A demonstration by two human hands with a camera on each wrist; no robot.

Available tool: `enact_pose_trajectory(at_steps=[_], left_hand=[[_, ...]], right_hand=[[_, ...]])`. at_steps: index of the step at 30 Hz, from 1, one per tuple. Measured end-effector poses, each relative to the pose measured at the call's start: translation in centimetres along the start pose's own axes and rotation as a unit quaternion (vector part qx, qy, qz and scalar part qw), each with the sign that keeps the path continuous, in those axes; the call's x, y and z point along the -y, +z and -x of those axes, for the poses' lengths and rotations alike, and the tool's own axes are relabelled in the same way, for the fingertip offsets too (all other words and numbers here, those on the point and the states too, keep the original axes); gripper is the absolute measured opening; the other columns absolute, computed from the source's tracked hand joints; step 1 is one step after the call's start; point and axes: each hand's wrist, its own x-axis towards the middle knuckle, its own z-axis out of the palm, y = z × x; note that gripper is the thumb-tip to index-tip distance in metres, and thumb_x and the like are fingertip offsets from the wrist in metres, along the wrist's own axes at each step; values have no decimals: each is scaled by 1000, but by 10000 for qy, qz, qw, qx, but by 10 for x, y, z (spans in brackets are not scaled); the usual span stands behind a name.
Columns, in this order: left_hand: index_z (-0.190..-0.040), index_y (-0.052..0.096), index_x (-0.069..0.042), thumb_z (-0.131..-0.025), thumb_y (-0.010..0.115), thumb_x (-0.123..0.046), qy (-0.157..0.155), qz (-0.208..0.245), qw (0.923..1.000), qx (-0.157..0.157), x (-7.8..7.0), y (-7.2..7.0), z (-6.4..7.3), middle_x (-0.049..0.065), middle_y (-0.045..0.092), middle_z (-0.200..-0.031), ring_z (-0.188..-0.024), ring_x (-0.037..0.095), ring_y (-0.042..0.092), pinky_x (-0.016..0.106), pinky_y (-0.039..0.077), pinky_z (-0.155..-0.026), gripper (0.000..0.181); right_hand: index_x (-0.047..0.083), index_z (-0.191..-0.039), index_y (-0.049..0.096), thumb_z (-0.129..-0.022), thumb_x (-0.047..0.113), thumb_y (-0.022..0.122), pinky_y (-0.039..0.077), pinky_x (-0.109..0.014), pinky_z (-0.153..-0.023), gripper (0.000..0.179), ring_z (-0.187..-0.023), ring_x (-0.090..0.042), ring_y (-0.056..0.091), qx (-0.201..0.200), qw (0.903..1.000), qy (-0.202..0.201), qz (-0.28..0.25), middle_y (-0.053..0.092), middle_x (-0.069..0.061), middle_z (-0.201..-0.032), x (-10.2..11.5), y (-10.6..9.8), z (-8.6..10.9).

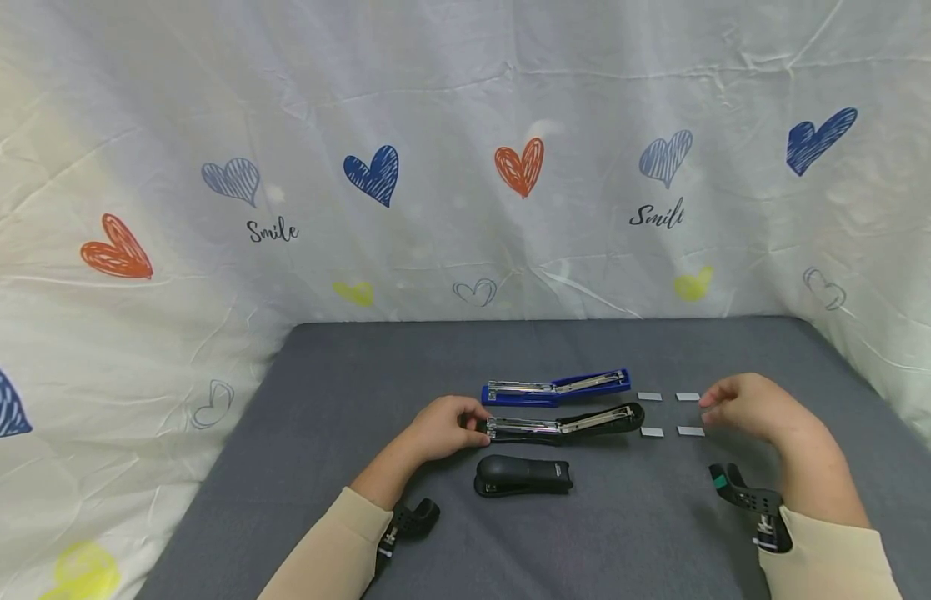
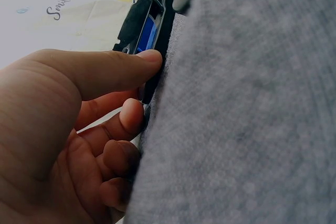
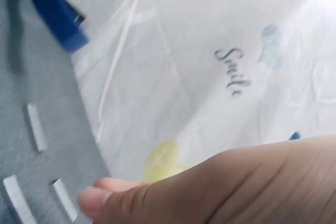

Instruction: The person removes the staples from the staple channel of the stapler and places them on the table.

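My left hand (image 1: 450, 427) pinches the near end of an opened black stapler (image 1: 598, 419), its thumb on the side in the left wrist view. The stapler's top is swung out flat to the right, showing the metal rail. Behind it lies an opened blue stapler (image 1: 519, 400). In front rests a closed black stapler (image 1: 523, 476). My right hand (image 1: 758, 408) hovers at the right of several short staple strips (image 1: 688, 397), thumb and forefinger loosely bent. Its fingertips are right beside one strip (image 3: 64, 200) in the right wrist view; nothing shows between them.
The staplers and strips lie on a grey cloth-covered table (image 1: 345, 517). A white curtain (image 1: 435, 83) printed with hearts and "Smile" hangs behind and at the sides. Black wrist-camera straps (image 1: 746, 496) sit on both forearms.
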Motion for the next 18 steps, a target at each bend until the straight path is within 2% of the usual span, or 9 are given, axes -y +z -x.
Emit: enact_pose_trajectory(at_steps=[4, 12, 18], left_hand=[[-111, 76, -13, -87, 84, -20, 12, -11, 10000, -9, 0, 0, 0, -8, 55, -72, -65, 8, 49, 32, 42, -72, 26], [-111, 76, -13, -88, 84, -21, -13, -42, 10000, -13, 1, 1, -1, -9, 56, -72, -65, 8, 49, 32, 42, -72, 25], [-110, 76, -13, -88, 84, -21, 30, -57, 10000, -46, 2, 2, -1, -8, 56, -72, -65, 9, 50, 32, 42, -71, 25]], right_hand=[[-4, -106, 70, -95, 16, 70, 49, -41, -69, 23, -86, -28, 59, -323, 9994, -12, 120, 67, -13, -97, 13, -4, 7], [-1, -113, 69, -100, 28, 67, 49, -50, -73, 32, -95, -37, 61, -1021, 9942, -186, 293, 68, -20, -108, 35, -4, 16], [3, -118, 68, -102, 39, 64, 50, -51, -75, 40, -103, -40, 63, -1155, 9922, -418, 209, 69, -20, -115, 56, 1, 21]])
